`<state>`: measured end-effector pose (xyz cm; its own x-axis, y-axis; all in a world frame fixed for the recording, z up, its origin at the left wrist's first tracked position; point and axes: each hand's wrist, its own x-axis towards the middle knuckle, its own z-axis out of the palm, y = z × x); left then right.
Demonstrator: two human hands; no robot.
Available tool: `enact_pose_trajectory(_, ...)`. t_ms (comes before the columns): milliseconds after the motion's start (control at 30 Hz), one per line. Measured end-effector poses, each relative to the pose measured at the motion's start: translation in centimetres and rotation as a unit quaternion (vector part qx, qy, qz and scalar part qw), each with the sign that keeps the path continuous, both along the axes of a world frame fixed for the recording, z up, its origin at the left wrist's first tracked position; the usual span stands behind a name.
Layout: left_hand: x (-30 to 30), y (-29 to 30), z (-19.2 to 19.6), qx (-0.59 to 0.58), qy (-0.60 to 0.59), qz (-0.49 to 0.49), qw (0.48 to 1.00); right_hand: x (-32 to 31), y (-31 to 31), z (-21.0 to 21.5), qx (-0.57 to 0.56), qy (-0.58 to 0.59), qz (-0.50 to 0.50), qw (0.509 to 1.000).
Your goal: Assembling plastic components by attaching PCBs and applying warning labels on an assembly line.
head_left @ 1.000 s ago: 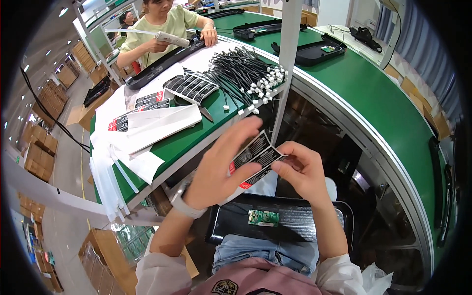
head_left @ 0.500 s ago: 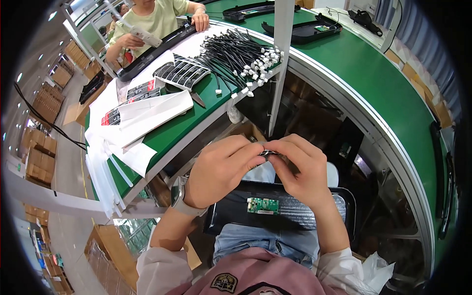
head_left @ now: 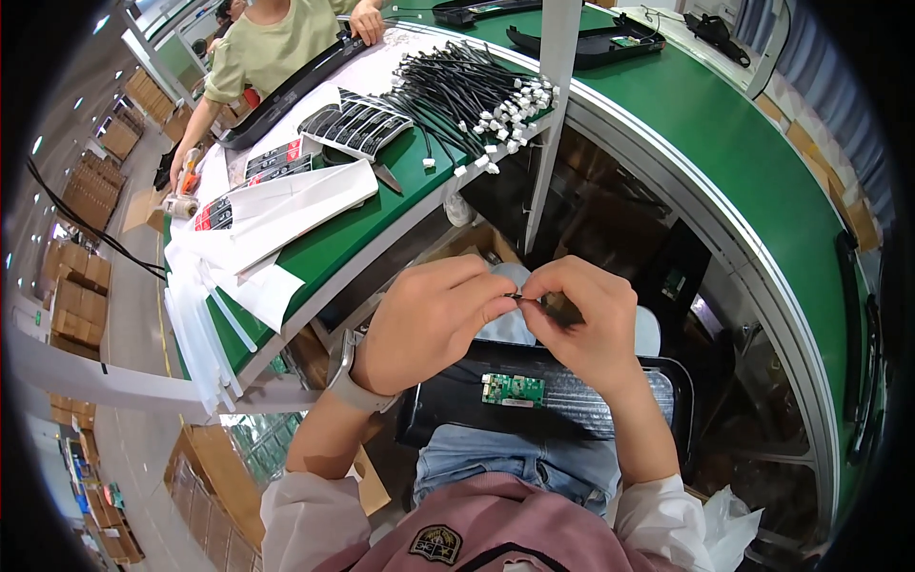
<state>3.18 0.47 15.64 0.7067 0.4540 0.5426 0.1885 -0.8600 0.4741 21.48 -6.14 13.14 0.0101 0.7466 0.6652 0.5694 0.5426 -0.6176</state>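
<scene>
My left hand [head_left: 434, 319], with a watch at the wrist, and my right hand [head_left: 593, 329] meet in front of me at the fingertips. Both pinch a small dark piece [head_left: 516, 296] between thumb and forefinger; fingers cover most of it, so its kind cannot be told. Below them, a long black plastic housing [head_left: 448, 412] lies across my lap. Inside it sits a green circuit board [head_left: 513, 390] with a pale connector at its left end. No finger touches the board.
On the green table at left lie a heap of black cables [head_left: 457, 91] with white plugs, label sheets [head_left: 357, 126], scissors [head_left: 386, 177] and white paper [head_left: 305, 214]. A co-worker's hand reaches a tape dispenser [head_left: 186, 186]. A metal post [head_left: 553, 124] stands ahead; a curved green conveyor [head_left: 724, 153] runs right.
My fingertips have drawn tighter around the small piece, and less of it shows. The co-worker's one hand has left a white strip-like object and moved down to the tape dispenser.
</scene>
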Motion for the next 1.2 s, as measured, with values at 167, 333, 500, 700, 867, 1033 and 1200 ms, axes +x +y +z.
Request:
enact_pose_trajectory(167, 0.0, 0.1, 0.0, -0.037, 0.007, 0.003, 0.999, 0.0, 0.3, -0.7, 0.055, -0.013, -0.017, 0.998)
enact_pose_trajectory(333, 0.0, 0.4, 0.1, -0.074, 0.019, 0.003, 0.997, -0.3, 0.1, -0.7, 0.052, -0.009, -0.025, 0.998)
enact_pose_trajectory(500, -0.1, 0.6, 0.0, -0.121, 0.010, 0.014, 0.993, -0.1, 0.4, -1.0, 0.060, -0.039, -0.029, 0.997)
enact_pose_trajectory(700, -0.2, 1.7, -1.3, -0.243, -0.014, 0.050, 0.969, -0.1, 1.1, -1.7, 0.194, -0.125, -0.058, 0.971)
enact_pose_trajectory(867, -3.5, 9.4, -1.3, -0.269, -0.192, 0.213, 0.920, 1.0, -0.3, -1.2, 0.168, -0.074, -0.123, 0.975)
enact_pose_trajectory(1033, -15.7, 23.2, -0.6, -0.145, -0.293, 0.452, 0.830, 4.0, -1.1, -4.2, 0.009, 0.066, -0.170, 0.983)
enact_pose_trajectory(1200, -18.5, 25.7, -1.9, 0.254, -0.001, 0.647, 0.719, 7.1, -3.9, -10.4, -0.206, -0.049, -0.075, 0.974)
